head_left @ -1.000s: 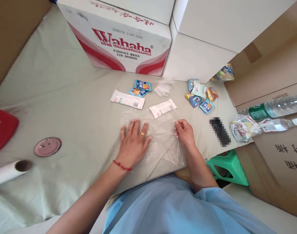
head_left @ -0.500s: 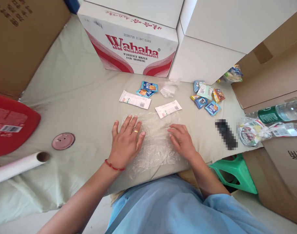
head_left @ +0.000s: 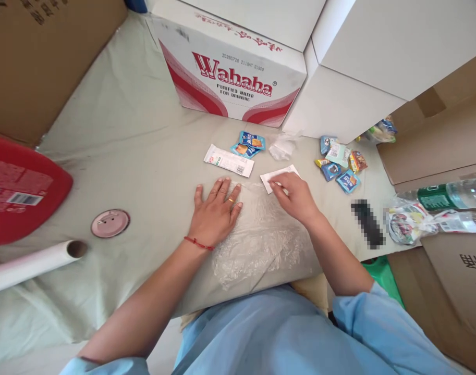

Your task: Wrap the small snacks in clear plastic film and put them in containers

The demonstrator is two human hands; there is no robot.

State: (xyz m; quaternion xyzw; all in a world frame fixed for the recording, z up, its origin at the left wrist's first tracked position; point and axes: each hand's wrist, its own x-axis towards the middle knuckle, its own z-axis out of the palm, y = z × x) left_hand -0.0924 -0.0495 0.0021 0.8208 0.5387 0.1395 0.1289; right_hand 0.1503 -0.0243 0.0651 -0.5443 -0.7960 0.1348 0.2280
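Note:
A clear, wrinkled plastic film (head_left: 257, 250) lies spread on the cloth-covered table in front of me. My left hand (head_left: 216, 212) rests flat on its left side, palm down and fingers spread. It wears a gold ring and a red cord bracelet. At the film's upper right is my right hand (head_left: 296, 197), with loosely bent fingers and the thumb a little apart. Its fingers partly cover a white packet (head_left: 271, 179); whether they touch it I cannot tell. Another white packet (head_left: 229, 160) lies just beyond my left fingertips.
Blue snack sachets (head_left: 252, 140) and a crumpled clear bag (head_left: 281, 148) lie behind the packets. Several snacks (head_left: 337, 159) sit to the right, near plastic bottles (head_left: 437, 198). A Wahaha carton (head_left: 238, 78) stands at the back. Leftward are a round badge (head_left: 110, 223) and a white tube (head_left: 34, 265).
My right hand has moved forward over the right-hand white packet, its fingers more bent. My left hand stays flat on the film. The view has shifted slightly.

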